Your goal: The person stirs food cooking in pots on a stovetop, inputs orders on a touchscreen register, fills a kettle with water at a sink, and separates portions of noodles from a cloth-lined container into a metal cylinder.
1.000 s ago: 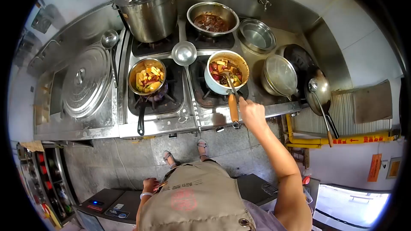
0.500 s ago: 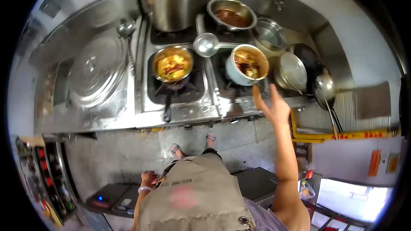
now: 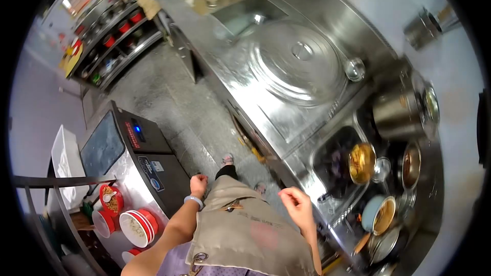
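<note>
My left hand (image 3: pixel 198 185) hangs beside the dark steel cabinet, with fingers curled in and nothing visible in them. My right hand (image 3: pixel 297 207) is in front of the apron near the stove's front edge, fingers loosely bent and apart, holding nothing. Closest to it on the stove are a pale blue pot (image 3: pixel 372 214) with a wooden handle (image 3: pixel 362 243) and a small pan of yellowish food (image 3: pixel 361 163) on a burner. A steel ladle (image 3: pixel 381 169) lies between that pan and a steel bowl (image 3: pixel 410 165). Neither hand touches any cookware.
A large round steel lid (image 3: pixel 299 64) covers part of the counter. A tall stockpot (image 3: pixel 396 115) stands at the back of the stove. Red-and-white tubs (image 3: pixel 137 229) sit on the left worktop (image 3: pixel 128 174). Grey floor (image 3: pixel 174 97) runs between the counters towards a shelf rack (image 3: pixel 115 41).
My view has swung left, bringing the cabinet and tubs into sight. My right hand has come away from the blue pot's wooden handle, back towards my body. The left hand stays low.
</note>
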The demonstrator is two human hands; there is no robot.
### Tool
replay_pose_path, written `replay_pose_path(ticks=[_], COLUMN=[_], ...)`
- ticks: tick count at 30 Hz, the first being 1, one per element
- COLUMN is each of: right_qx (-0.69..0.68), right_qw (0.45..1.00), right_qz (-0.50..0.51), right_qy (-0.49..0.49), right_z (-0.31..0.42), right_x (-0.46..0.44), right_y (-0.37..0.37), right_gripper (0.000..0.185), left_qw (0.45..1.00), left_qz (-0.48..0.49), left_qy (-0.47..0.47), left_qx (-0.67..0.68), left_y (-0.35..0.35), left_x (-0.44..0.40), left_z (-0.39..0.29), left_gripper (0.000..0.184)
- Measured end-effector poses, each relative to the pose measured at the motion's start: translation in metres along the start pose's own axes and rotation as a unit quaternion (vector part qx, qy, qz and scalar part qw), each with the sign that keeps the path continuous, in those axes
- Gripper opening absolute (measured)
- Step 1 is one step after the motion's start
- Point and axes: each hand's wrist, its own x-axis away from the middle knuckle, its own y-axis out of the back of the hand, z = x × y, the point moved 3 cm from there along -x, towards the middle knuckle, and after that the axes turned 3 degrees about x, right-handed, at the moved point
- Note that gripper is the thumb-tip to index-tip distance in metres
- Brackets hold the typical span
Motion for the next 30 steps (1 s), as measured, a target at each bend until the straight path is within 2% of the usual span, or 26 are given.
replay_pose_path(ticks=[2,6,8,9,10,11,12,15,16,18,19,20,21,22,23,24,25,26,28,30], right_qx=[0.002,-0.014,-0.025,-0.020,-0.013,0.034,0.045,0.177,0.202,0.195,0.164,0.134,0.082,0.089,0.140,0.194,0.275,0.336,0.398,0.433], right_qw=[0.997,0.992,0.990,0.987,0.981,0.979,0.965,0.957,0.953,0.953,0.957,0.960,0.965,0.959,0.946,0.929,0.884,0.843,0.784,0.729], right_qz=[0.076,0.122,0.136,0.145,0.152,0.152,0.178,0.226,0.225,0.232,0.238,0.244,0.249,0.268,0.292,0.313,0.372,0.402,0.436,0.472], right_qy=[-0.015,-0.014,-0.018,-0.070,-0.123,-0.133,-0.186,-0.046,-0.028,-0.014,-0.028,-0.043,-0.014,0.001,-0.019,-0.037,0.067,0.126,0.193,0.241], right_z=[0.018,-0.001,0.010,0.003,-0.002,0.017,0.011,0.030,0.029,0.027,0.027,0.030,0.030,0.055,0.077,0.103,0.109,0.118,0.164,0.215], right_x=[-0.066,-0.158,-0.215,-0.234,-0.253,-0.289,-0.301,-0.371,-0.386,-0.416,-0.441,-0.474,-0.508,-0.541,-0.569,-0.597,-0.638,-0.682,-0.730,-0.750], right_y=[-0.044,-0.114,-0.155,-0.166,-0.184,-0.216,-0.229,-0.291,-0.299,-0.303,-0.325,-0.351,-0.378,-0.412,-0.443,-0.473,-0.519,-0.564,-0.662,-0.758], right_gripper=[0.008,0.012,0.019,0.027,0.036,0.049,0.051,0.051,0.050,0.038,0.030,0.021,0.005,0.005,0.006,0.008,0.009,0.010,0.010,0.014], left_qw=[0.998,0.985,0.966,0.964,0.962,0.963,0.968,0.957,0.950,0.920,0.912,0.910,0.912,0.910,0.907,0.848,0.838,0.823,0.776,0.764], left_qz=[-0.003,-0.030,0.020,0.019,0.007,-0.014,-0.028,-0.112,-0.131,-0.154,-0.179,-0.159,-0.201,-0.245,-0.263,-0.331,-0.370,-0.406,-0.417,-0.398], left_qy=[0.028,0.050,-0.010,0.000,0.003,-0.007,-0.019,0.022,0.042,0.021,-0.031,0.012,-0.025,-0.058,-0.023,-0.076,-0.031,0.015,0.132,0.168], left_qx=[0.063,0.163,0.257,0.265,0.274,0.271,0.247,0.267,0.279,0.360,0.369,0.382,0.356,0.330,0.329,0.406,0.401,0.397,0.454,0.479], left_y=[0.015,0.046,0.070,0.078,0.096,0.132,0.164,0.244,0.253,0.263,0.270,0.300,0.321,0.341,0.362,0.376,0.384,0.389,0.406,0.429], left_x=[-0.040,-0.096,-0.141,-0.149,-0.164,-0.183,-0.183,-0.228,-0.244,-0.253,-0.286,-0.297,-0.320,-0.340,-0.357,-0.379,-0.407,-0.437,-0.464,-0.473], left_z=[-0.003,-0.009,-0.020,-0.026,-0.028,-0.054,-0.071,-0.109,-0.110,-0.124,-0.111,-0.131,-0.131,-0.132,-0.126,-0.116,-0.086,-0.059,-0.038,-0.030], left_gripper=[0.017,0.020,0.025,0.035,0.035,0.040,0.046,0.058,0.055,0.047,0.023,0.040,0.058,0.077,0.088,0.084,0.080,0.076,0.056,0.037])
